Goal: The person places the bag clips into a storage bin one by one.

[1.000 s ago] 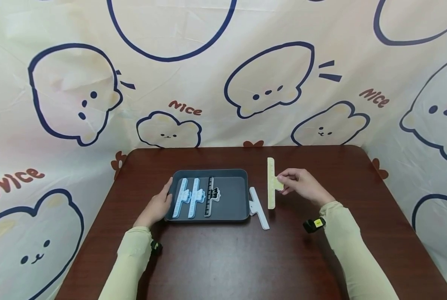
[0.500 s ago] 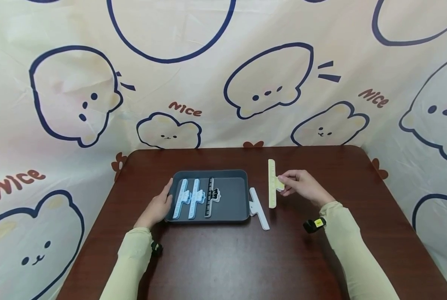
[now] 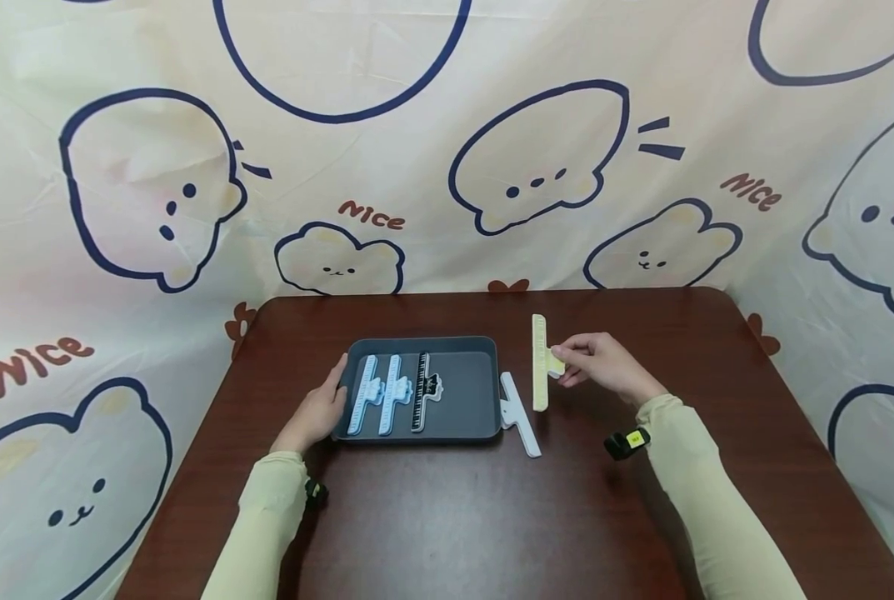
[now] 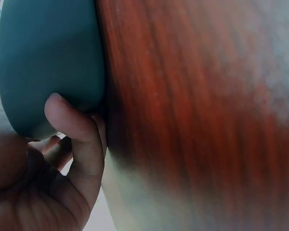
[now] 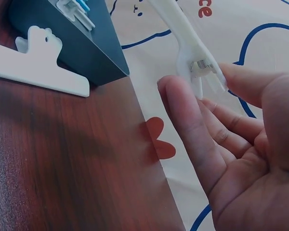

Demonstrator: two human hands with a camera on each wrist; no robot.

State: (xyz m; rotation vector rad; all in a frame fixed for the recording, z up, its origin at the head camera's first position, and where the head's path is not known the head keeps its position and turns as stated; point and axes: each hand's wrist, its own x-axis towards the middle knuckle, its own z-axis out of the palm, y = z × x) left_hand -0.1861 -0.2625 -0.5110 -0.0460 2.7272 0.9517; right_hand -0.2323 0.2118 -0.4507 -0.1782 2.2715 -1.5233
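My right hand pinches the handle of a pale yellow bag clip, its long bar held upright above the table. In the right wrist view the clip shows its small spring between thumb and fingers. My left hand grips the left end of a dark grey tray; the left wrist view shows the thumb against the tray's side. Inside the tray lie two light blue clips and a black-and-white clip, side by side. A white clip leans against the tray's right edge.
The brown wooden table spreads in front of the tray and to both sides. A cream curtain with bear drawings hangs behind it and along the sides.
My right hand with the yellow clip has shifted very slightly left, towards the tray. The left hand, tray and other clips stay where they were.
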